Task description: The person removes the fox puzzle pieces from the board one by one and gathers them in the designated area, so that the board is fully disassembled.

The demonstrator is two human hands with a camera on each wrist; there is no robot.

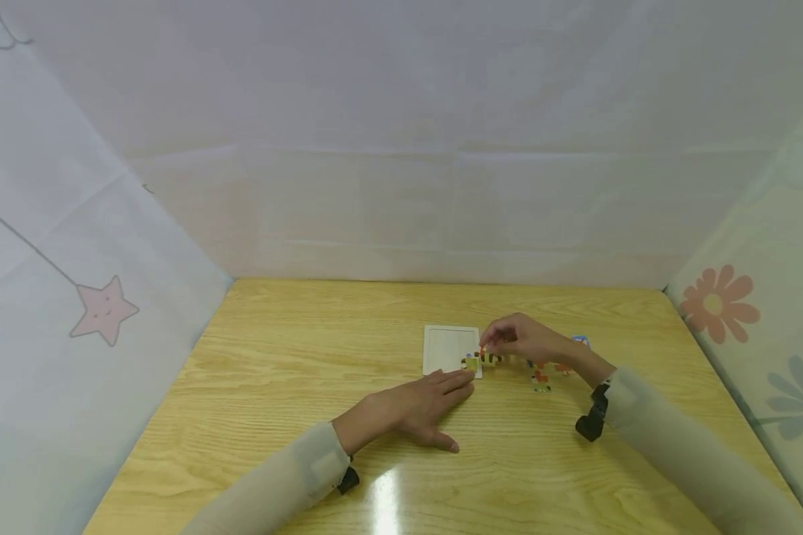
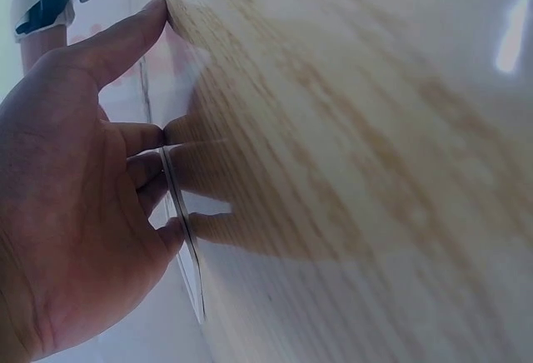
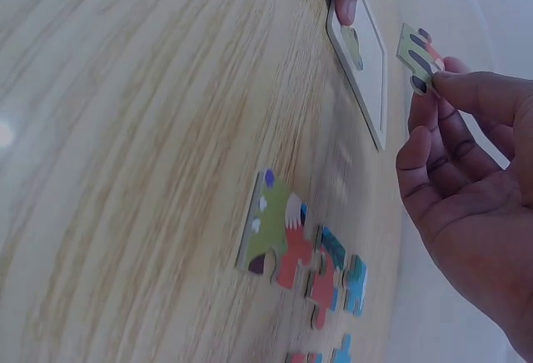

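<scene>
A square white puzzle tray (image 1: 447, 346) with a raised rim lies on the wooden table. One green jigsaw piece (image 3: 353, 49) sits in its near right corner. My left hand (image 1: 418, 409) rests palm down with straight, spread fingers, the fingertips at the tray's near edge and one on that corner piece in the right wrist view. Between thumb and fingers my right hand (image 1: 525, 340) pinches another jigsaw piece (image 3: 419, 57), green with dark and red shapes. It holds this piece raised over the tray's right side.
To the right of the tray lie several loose jigsaw pieces, among them a green and red one (image 3: 271, 226) and a blue one (image 1: 580, 339) partly behind the right wrist. Pale printed cloth (image 1: 401, 208) encloses the table (image 1: 294, 349) at the back and sides.
</scene>
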